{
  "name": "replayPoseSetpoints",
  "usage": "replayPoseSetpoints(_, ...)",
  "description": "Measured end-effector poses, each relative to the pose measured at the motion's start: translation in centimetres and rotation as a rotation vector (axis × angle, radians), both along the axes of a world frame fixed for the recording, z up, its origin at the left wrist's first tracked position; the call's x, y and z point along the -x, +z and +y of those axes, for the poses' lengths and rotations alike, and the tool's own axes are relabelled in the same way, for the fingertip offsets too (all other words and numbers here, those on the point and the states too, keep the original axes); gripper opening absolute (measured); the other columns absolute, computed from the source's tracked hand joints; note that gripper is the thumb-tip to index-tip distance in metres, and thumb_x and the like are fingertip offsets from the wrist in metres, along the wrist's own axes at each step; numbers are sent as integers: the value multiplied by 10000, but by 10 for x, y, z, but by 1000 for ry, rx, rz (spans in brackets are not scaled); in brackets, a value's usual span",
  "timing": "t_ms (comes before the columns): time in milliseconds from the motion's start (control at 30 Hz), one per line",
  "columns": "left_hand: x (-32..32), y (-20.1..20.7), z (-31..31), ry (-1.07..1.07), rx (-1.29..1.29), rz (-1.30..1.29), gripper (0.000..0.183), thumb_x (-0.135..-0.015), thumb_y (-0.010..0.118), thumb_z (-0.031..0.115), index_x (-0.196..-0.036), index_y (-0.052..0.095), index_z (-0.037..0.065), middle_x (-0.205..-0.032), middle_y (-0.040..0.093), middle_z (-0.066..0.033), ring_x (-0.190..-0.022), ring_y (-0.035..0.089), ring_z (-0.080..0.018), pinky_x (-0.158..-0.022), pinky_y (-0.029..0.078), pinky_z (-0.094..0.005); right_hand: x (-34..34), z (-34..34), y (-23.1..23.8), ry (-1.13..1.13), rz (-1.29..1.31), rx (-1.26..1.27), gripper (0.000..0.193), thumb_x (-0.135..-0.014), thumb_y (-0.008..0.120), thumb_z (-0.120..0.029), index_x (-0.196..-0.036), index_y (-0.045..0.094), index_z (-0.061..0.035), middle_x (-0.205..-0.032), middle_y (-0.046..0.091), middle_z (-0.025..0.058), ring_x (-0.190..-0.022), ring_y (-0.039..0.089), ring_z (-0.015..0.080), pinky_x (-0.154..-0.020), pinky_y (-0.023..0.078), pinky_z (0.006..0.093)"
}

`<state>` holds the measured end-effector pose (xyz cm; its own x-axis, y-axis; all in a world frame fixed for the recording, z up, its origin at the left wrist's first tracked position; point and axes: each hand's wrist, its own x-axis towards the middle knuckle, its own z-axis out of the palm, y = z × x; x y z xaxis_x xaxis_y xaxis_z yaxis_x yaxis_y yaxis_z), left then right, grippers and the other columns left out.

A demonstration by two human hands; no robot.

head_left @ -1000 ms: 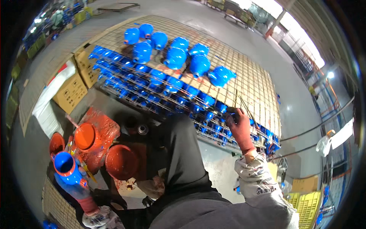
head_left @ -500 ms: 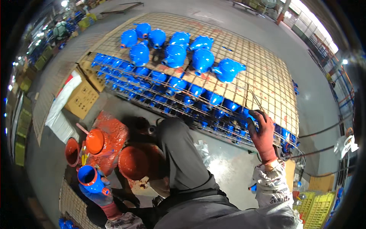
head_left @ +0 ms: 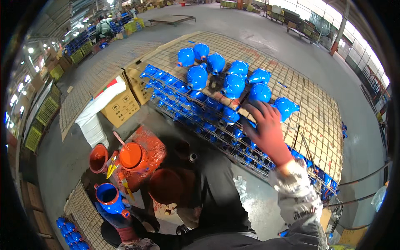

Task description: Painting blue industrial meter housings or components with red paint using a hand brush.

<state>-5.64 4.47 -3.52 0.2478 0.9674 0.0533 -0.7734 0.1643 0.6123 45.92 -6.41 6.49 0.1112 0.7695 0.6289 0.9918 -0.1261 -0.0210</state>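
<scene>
My left hand [head_left: 113,216], in a red and dark work glove, is closed around a blue painted housing [head_left: 111,203]. Its round opening faces up, ringed in orange-red, and a short side spout has an orange-red end. My gloved right hand [head_left: 267,127] reaches over the front edge of the wire-mesh rack [head_left: 316,121], fingers apart and nothing visible in them. Just beyond its fingertips sits a blue housing [head_left: 260,92], with another blue housing [head_left: 285,108] beside it; whether the fingers touch either is unclear. Several similar housings stand on the rack's top.
More blue parts fill the tier below the rack top. On the floor at left are an orange-red paint pot [head_left: 132,155], a red bucket [head_left: 98,159], yellow-handled brushes [head_left: 125,183] and a large dark red basin [head_left: 166,185]. A cardboard box [head_left: 121,109] stands behind them.
My right hand has moved left and farther over the rack, toward the housings. The view has shifted, so the scene sits lower and farther right. The left hand keeps its housing.
</scene>
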Motion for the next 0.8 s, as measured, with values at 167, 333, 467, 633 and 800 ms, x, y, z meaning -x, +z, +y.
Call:
replayPoseSetpoints(167, -9, 12, -8, 29, 31, -20, 548, -986, 421, 564, -1374, 492, 184, -1159, 654, -120, -928, 658, -343, -615, 589, -431, -26, 172, 8, -95, -271, 298, 326, -805, 684, -373, -1029, 689, -137, -1070, 669, 115, -1075, 590, 294, -826, 449, 462)
replayPoseSetpoints(333, -8, 22, -20, 272, 198, 12, 665, -961, 401, 639, -1365, 474, 115, -1188, 640, -152, -876, 692, -335, -633, 608, -442, -21, 229, -11, 191, -183, -4, 400, -864, 668, -284, -1251, 622, -192, -1189, 638, 116, -1106, 603, 304, -879, 507, 409)
replayPoseSetpoints(467, 1, 26, -17, 156, 211, -231, 721, -955, 410, 640, -1429, 425, 97, -1343, 570, -176, -1066, 642, -399, -766, 590, -530, -27, 237, -17, -141, -108, 457, 337, -868, 653, -368, -1120, 693, -149, -1070, 713, 150, -966, 666, 393, -800, 517, 488)
replayPoseSetpoints(633, 7, 21, -11, -1, 142, -275, 743, -950, 435, 630, -1451, 408, 84, -1393, 531, -186, -1195, 587, -381, -903, 548, -551, -48, 242, -27, -150, -188, 464, 394, -888, 586, -452, -1084, 712, -135, -1013, 731, 125, -954, 675, 400, -777, 512, 495)
replayPoseSetpoints(800, 20, 26, -25, 186, 174, -124, 679, -947, 500, 544, -1411, 453, 51, -1349, 576, -164, -1194, 597, -338, -1027, 484, -511, -54, 216, -21, -131, 78, 294, 423, -923, 527, -458, -1141, 687, -133, -1065, 706, 191, -941, 675, 393, -804, 510, 458)
